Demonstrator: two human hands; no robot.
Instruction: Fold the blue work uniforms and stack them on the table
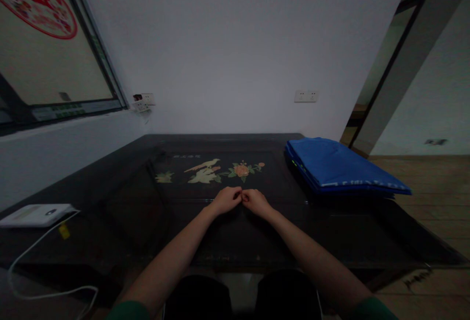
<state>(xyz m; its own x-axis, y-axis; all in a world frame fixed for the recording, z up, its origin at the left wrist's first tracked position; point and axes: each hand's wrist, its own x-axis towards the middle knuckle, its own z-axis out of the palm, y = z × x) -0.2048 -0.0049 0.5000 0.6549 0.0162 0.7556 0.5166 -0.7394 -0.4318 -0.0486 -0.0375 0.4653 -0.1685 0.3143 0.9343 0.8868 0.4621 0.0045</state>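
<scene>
My left hand (226, 199) and my right hand (256, 201) rest together near the middle of the dark glossy table (147, 241). The fingers of both are curled in, and the knuckles and fingertips meet or nearly meet between them. No object shows in either hand. Just beyond them, the tabletop carries a picture of a pale bird (205, 166) and a pink flower (241, 169) with green leaves. To the right of my right hand lies a folded stack of blue sheet-like material (341, 163) with white print along its front edge.
At the table's left edge lies a white flat device (36, 215) with a white cable (51, 294) hanging down in a loop. A small yellow tag (64, 231) sits beside it. Behind the table is a white wall with sockets (305, 96); a window (55, 56) is at left.
</scene>
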